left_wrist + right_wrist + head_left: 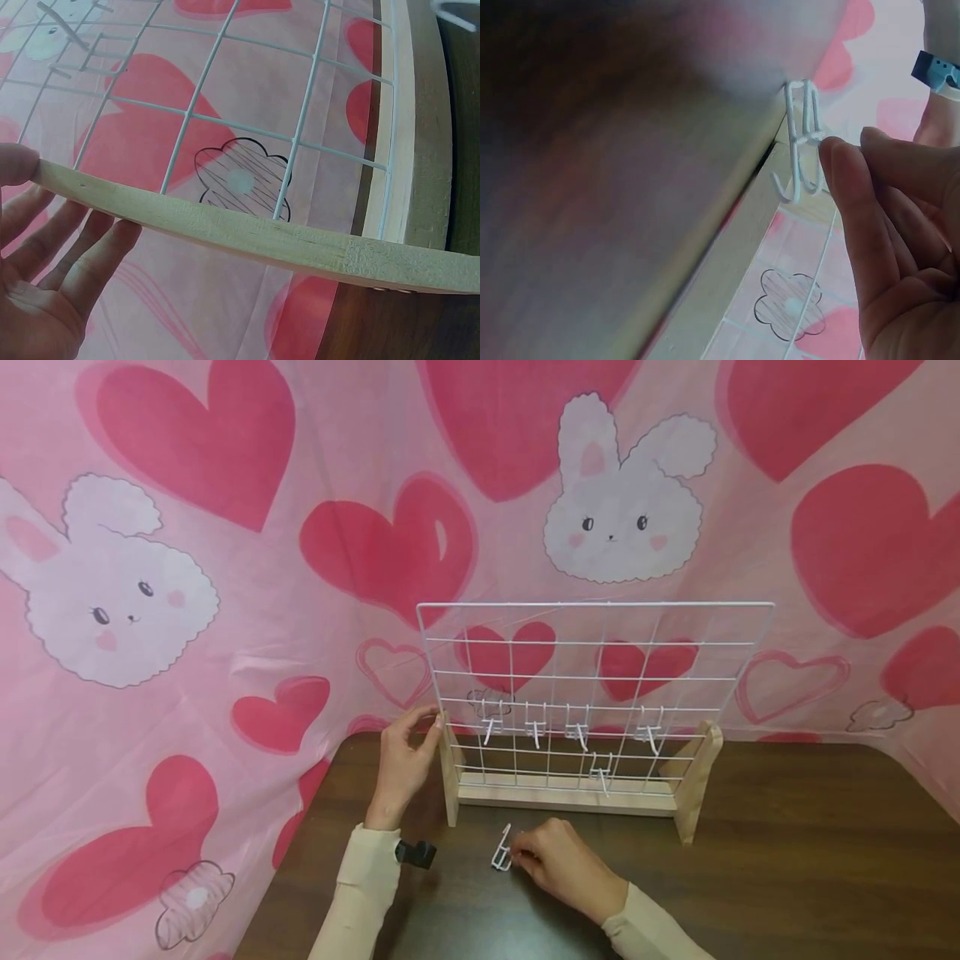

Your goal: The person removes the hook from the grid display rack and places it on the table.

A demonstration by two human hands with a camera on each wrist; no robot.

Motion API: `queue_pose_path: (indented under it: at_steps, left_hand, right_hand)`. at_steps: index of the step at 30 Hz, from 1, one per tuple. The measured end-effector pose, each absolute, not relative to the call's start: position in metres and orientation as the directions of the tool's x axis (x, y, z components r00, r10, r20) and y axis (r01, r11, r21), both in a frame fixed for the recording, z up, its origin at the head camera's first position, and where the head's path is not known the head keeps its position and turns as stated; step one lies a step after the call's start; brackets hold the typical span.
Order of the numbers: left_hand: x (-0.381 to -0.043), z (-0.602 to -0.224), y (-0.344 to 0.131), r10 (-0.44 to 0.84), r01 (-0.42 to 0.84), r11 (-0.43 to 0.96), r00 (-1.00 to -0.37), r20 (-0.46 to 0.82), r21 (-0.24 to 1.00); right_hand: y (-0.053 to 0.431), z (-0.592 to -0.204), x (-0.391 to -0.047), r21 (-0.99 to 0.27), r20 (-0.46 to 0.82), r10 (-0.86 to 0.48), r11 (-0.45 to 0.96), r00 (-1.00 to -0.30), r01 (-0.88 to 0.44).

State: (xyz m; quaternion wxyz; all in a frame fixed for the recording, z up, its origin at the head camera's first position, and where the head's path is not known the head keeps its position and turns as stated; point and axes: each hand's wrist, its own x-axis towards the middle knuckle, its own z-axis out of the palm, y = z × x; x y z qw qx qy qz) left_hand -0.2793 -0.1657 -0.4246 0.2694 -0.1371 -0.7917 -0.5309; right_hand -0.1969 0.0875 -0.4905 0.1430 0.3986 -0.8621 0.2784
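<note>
A white wire grid (596, 604) stands in a wooden frame on the table. My left hand (405, 756) holds the left wooden side post (210, 225) near its upper end, thumb on one side and fingers on the other. Low in front of the frame, my right hand (566, 864) pinches a small white wire hook (793, 139) between thumb and fingertips. Its two bent ends show in the right wrist view; the part between the fingertips is hidden.
Several white hooks (577, 732) hang along one grid bar, and another hook (601, 772) sits lower. The right wooden side post (697, 785) and a base board (562, 797) complete the frame. A pink cloth with hearts and rabbits hangs behind the dark wooden table (810, 860).
</note>
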Motion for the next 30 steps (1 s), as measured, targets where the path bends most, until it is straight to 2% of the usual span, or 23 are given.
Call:
queue_pose_path:
  at_steps: [9, 14, 19, 24, 30]
  left_hand:
    - [-0.279, -0.424, -0.165, -0.067, 0.509, 0.405, -0.812, 0.58, 0.759]
    - [-0.279, -0.424, -0.166, -0.068, 0.509, 0.406, -0.812, 0.58, 0.759]
    - [-0.278, -0.425, -0.165, -0.074, 0.506, 0.399, -0.813, 0.577, 0.765]
    - [-0.279, -0.425, -0.166, -0.069, 0.517, 0.398, -0.807, 0.587, 0.758]
    - [-0.279, -0.425, -0.166, -0.068, 0.512, 0.401, -0.811, 0.582, 0.76]
  right_hand:
    - [0.093, -0.492, -0.202, -0.349, 0.472, -0.617, 0.525, -0.63, -0.776]
    - [0.092, -0.491, -0.204, -0.326, 0.4, -0.596, 0.618, -0.696, -0.716]
    - [0.089, -0.489, -0.206, -0.249, 0.343, -0.553, 0.725, -0.759, -0.641]
    - [0.086, -0.49, -0.209, -0.21, 0.32, -0.527, 0.771, -0.788, -0.601]
    - [0.085, -0.491, -0.212, -0.222, 0.282, -0.517, 0.785, -0.809, -0.579]
